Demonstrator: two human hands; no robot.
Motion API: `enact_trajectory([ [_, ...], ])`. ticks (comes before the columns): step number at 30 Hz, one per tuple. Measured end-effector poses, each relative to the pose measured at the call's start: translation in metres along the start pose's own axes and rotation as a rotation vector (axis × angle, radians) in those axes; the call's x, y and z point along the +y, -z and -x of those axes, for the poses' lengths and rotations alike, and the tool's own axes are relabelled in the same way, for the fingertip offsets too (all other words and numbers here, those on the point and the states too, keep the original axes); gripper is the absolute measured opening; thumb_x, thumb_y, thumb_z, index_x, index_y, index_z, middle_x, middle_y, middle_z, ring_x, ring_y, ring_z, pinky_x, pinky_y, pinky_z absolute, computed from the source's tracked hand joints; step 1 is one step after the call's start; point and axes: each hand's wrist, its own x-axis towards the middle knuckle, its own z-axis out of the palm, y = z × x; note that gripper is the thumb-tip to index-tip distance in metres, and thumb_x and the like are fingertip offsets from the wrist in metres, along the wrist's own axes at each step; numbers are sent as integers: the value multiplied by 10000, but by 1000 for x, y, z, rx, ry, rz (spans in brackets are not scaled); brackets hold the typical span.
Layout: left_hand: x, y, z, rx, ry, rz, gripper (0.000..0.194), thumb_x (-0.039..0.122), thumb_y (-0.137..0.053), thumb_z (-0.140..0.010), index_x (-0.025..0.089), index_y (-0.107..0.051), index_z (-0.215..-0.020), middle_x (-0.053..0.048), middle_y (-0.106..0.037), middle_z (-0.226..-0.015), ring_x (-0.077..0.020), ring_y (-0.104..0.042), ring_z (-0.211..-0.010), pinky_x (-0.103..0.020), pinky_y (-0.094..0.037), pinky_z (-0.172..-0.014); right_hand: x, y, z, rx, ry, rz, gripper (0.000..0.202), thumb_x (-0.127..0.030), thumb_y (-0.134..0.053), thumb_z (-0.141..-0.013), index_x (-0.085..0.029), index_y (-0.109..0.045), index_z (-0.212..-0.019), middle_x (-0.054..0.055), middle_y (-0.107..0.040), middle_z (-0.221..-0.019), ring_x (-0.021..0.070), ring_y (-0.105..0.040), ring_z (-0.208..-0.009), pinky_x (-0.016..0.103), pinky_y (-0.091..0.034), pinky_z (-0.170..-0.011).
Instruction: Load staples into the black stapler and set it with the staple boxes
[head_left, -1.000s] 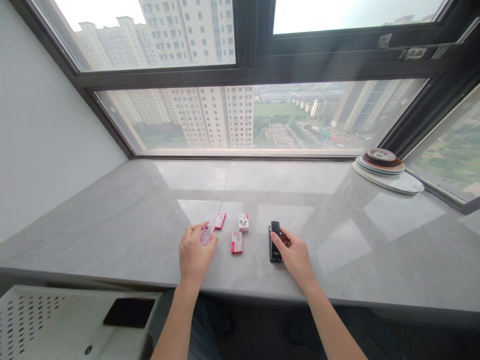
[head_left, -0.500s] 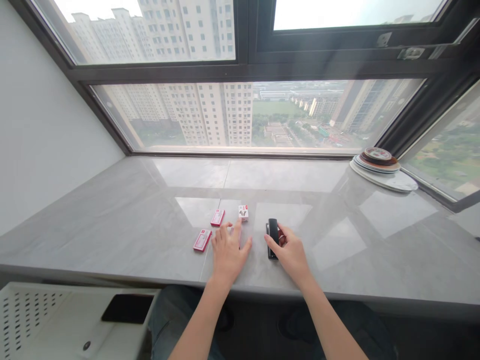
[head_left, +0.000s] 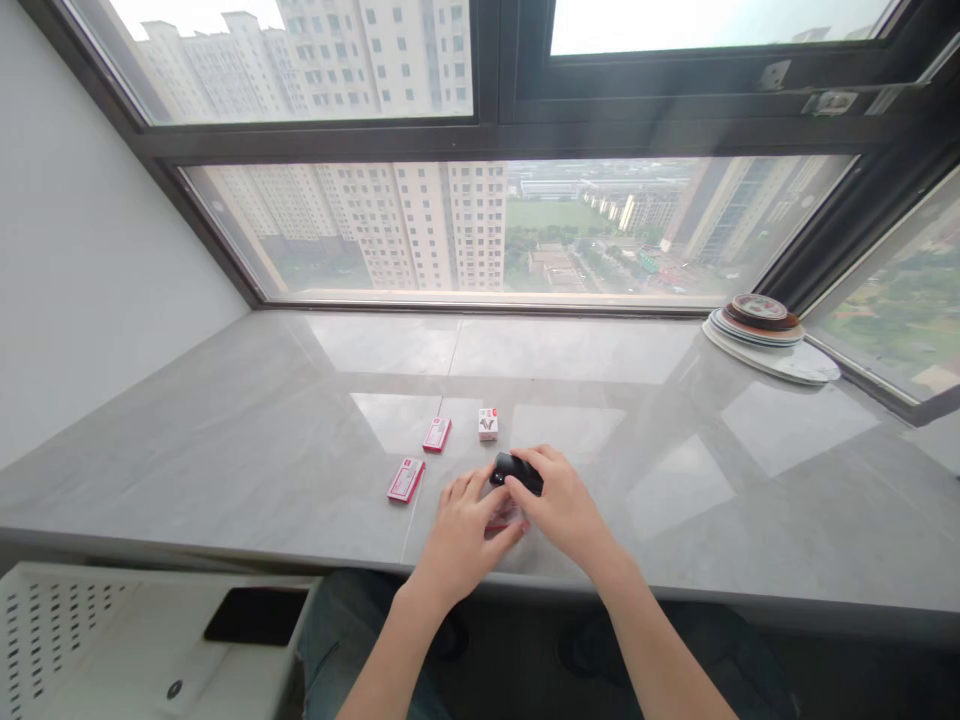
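Note:
My right hand [head_left: 562,505] grips a black stapler [head_left: 517,472], now turned so that one end points left toward my left hand. Close beside it, my left hand [head_left: 469,525] curls around a small clear-and-red box [head_left: 504,512] near the counter's front edge. Fingers cover much of this box, so its contents cannot be made out. Beyond the hands a small white box [head_left: 488,424] with a dark printed picture stands on the counter. To the left lie two flat pink-and-white boxes, a farther one [head_left: 436,435] and a nearer one [head_left: 406,480].
The grey stone counter [head_left: 262,440] runs below a dark-framed window [head_left: 300,145]. A stack of round plates or mats [head_left: 759,325] sits in the right corner. At lower left, a black phone-like slab [head_left: 255,615] rests on a white perforated chair [head_left: 112,670].
The stapler has moved left in my right hand and swung from pointing away to lying crosswise. My left hand has shifted slightly right and nearer, with its fingers now around the clear-and-red box.

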Motion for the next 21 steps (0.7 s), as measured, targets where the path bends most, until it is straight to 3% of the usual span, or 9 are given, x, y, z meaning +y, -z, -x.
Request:
enact_trajectory([
  [2, -1, 3, 2, -18, -4, 1, 411, 403, -665, -963, 380, -616, -1370, -27, -543, -1480, -311, -452, -1399, -513, -395, -1170, -8, -18, -5, 45, -16, -3, 280, -355, -684, -916, -295, -685, -1189, 69, -686, -1155, 297, -625, -1112, 480, -429, -1068],
  [4, -4, 4, 4, -22, 12, -4, 481, 412, -693, -937, 359, -595, -1404, -57, -577, -1427, -326, -481, -1370, -515, -414, -1154, -15, -36, -11, 106, -25, 36, 190, -388, -705, -906, -292, -684, -1069, 50, -700, -1091, 300, -632, -1086, 578, -261, -1183],
  [7, -10, 3, 6, -4, 43, -17, 609, 421, -724, -908, 343, -534, -1482, -83, -556, -1450, -338, -499, -1355, -519, -427, -1146, -23, -52, -21, 162, -25, 50, 86, -362, -668, -925, -277, -671, -940, 17, -711, -1016, 270, -645, -1026, 629, -98, -1221],
  [9, -15, 1, 5, 2, 48, -30, 655, 430, -726, -907, 370, -496, -1517, -67, -508, -1516, -335, -480, -1382, -516, -426, -1153, -24, -51, -27, 176, -40, -53, 95, -360, -651, -928, -273, -687, -932, 18, -728, -1019, 256, -655, -999, 606, -174, -1211],
  [11, -20, -1, 5, 3, 54, -51, 653, 446, -721, -910, 409, -491, -1520, -38, -450, -1578, -333, -461, -1404, -519, -425, -1157, -18, -40, -32, 214, -98, -277, 163, -416, -661, -921, -267, -707, -970, 37, -745, -1031, 261, -667, -988, 549, -354, -1136],
  [13, -23, -3, 5, 6, 58, -76, 638, 455, -710, -916, 429, -499, -1517, -16, -390, -1627, -340, -452, -1414, -529, -420, -1161, -2, -24, -34, 310, -180, -589, 252, -479, -668, -909, -255, -704, -1017, 59, -753, -1054, 276, -677, -1043, 464, -495, -1005],
  [16, -24, -4, 6, 6, 57, -90, 639, 441, -690, -926, 423, -489, -1532, -12, -368, -1645, -343, -460, -1406, -535, -411, -1169, 34, 5, -30, 463, -320, -1002, 303, -517, -609, -925, -242, -681, -1032, 79, -740, -1159, 291, -642, -1231, 429, -559, -972],
  [18, -25, 0, 7, -13, 51, -75, 637, 423, -680, -931, 412, -482, -1536, -12, -366, -1650, -337, -457, -1412, -533, -401, -1179, 58, 23, -19, 458, -434, -1101, 307, -508, -602, -925, -238, -678, -1052, 93, -725, -1222, 295, -629, -1273, 447, -581, -986],
  [21, -28, 11, 8, -61, 38, 11, 587, 369, -677, -932, 374, -517, -1496, -12, -382, -1647, -312, -457, -1423, -503, -405, -1184, 79, 44, 7, 387, -542, -1067, 338, -520, -650, -919, -245, -662, -1116, 98, -717, -1227, 295, -685, -1175, 455, -623, -938],
])
